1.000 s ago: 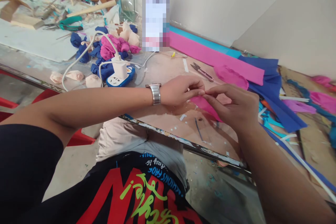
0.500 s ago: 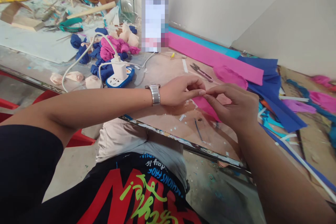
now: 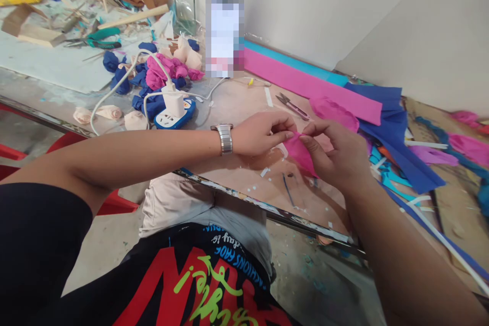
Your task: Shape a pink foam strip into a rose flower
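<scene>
A bright pink piece of crepe paper [image 3: 303,155] hangs between my two hands over the brown table [image 3: 237,173]. My left hand [image 3: 263,132], with a metal watch [image 3: 226,138] on the wrist, pinches its upper left edge between thumb and finger. Close by on the right, my right hand [image 3: 332,150] pinches the same upper edge with thumb and forefinger. The paper's lower end points down toward the table. Small snips [image 3: 292,107] lie behind my hands, beside a crumpled pink piece [image 3: 334,112].
A blue and white power strip [image 3: 173,114] with cables sits left, near blue, pink and cream paper bundles [image 3: 166,71]. Behind stands a blurred phone [image 3: 223,35]. Pink [image 3: 313,81] and blue paper [image 3: 397,132] strips lie right; wood sticks and green-handled pliers [image 3: 103,38] lie back left.
My fingertips have moved slightly apart, and my right hand has shifted a little left and up. More of the pink paper's top edge shows between them.
</scene>
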Motion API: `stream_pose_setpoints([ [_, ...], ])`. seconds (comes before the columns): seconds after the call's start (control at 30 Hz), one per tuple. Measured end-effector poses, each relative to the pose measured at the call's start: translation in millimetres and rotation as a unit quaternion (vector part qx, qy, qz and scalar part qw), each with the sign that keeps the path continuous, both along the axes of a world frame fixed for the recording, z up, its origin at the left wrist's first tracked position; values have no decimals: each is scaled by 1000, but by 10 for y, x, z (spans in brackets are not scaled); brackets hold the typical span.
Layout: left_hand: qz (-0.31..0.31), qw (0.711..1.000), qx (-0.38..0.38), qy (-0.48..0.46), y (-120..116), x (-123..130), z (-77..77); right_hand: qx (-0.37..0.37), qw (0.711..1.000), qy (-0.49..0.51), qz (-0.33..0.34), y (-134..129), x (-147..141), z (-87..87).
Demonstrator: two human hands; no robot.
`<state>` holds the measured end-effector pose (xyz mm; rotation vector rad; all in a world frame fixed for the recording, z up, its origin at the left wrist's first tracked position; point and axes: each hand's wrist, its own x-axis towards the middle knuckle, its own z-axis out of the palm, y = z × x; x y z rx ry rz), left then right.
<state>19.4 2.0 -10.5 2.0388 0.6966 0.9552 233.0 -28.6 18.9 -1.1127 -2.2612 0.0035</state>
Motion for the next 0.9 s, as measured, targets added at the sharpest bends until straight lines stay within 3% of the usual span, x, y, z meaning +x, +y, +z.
stream_pose_setpoints([
  [0.27, 37, 999, 4, 2, -5, -7, 13, 8, 1000, -3, -1, -1, 14, 13],
  [0.9, 9, 1000, 3, -18, 4, -10, 19, 26, 1000, -3, 12, -40, -43, 21],
])
